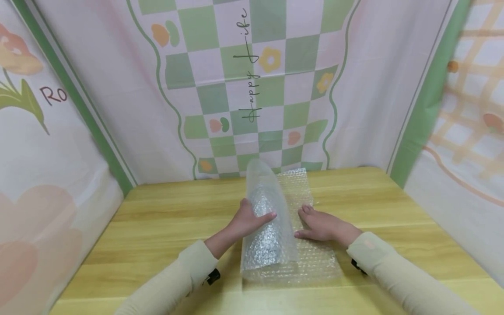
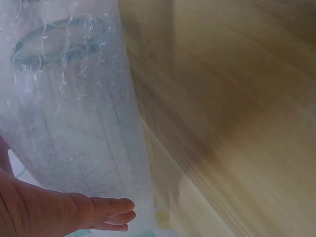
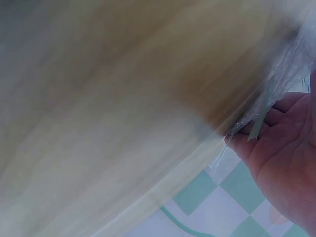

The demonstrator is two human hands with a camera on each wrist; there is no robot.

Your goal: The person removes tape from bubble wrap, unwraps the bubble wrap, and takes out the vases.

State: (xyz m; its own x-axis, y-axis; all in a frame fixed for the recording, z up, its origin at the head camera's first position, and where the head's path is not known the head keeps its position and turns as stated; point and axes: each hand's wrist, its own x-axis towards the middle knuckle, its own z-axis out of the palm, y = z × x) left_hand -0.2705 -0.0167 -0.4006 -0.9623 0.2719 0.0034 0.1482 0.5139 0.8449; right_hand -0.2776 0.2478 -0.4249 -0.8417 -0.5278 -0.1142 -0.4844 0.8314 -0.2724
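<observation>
In the head view a sheet of bubble wrap (image 1: 320, 264) lies on the table, its left part folded up into a tall roll. Through the roll, the left wrist view shows a clear ribbed glass (image 2: 81, 106) with a round rim. My left hand (image 1: 250, 218) holds the roll from the left, thumb across its top side; some fingers are hidden in the head view. On the right, my right hand (image 1: 320, 224) grips the sheet beside the roll. The right wrist view shows its fingers curled at the wrap's edge, with a thin pale-green strip (image 3: 261, 113) there.
The wood-grain table (image 1: 177, 205) extends to both sides of the wrap. Behind it hangs a green-and-white checked cloth (image 1: 271, 92), with printed side cloths at left and right. A black strap piece (image 1: 213, 276) shows under the left sleeve.
</observation>
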